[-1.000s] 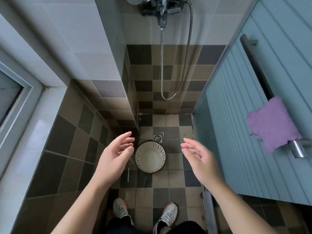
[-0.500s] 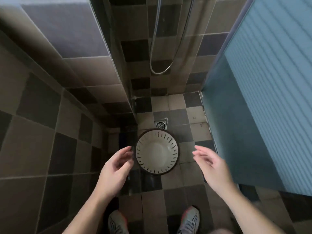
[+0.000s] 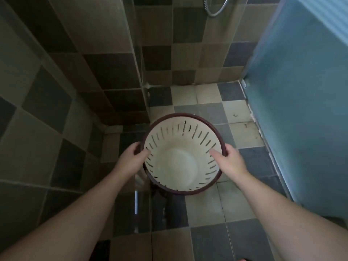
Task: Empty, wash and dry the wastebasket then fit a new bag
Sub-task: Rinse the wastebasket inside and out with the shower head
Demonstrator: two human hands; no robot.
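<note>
A round cream wastebasket (image 3: 180, 162) with slotted walls and a dark red rim stands upright on the tiled shower floor, seen from above, with nothing inside it. My left hand (image 3: 131, 159) grips its left rim, thumb inside the wall. My right hand (image 3: 228, 162) grips the right rim the same way, thumb inside.
A tiled wall corner (image 3: 139, 87) juts out just left of the basket. A blue frosted panel (image 3: 301, 110) closes the right side. A shower hose (image 3: 216, 10) hangs at the top. Wet checkered floor tiles (image 3: 203, 208) lie under the basket.
I have bent down closer to the basket. Both hands moved in from either side and closed on its rim.
</note>
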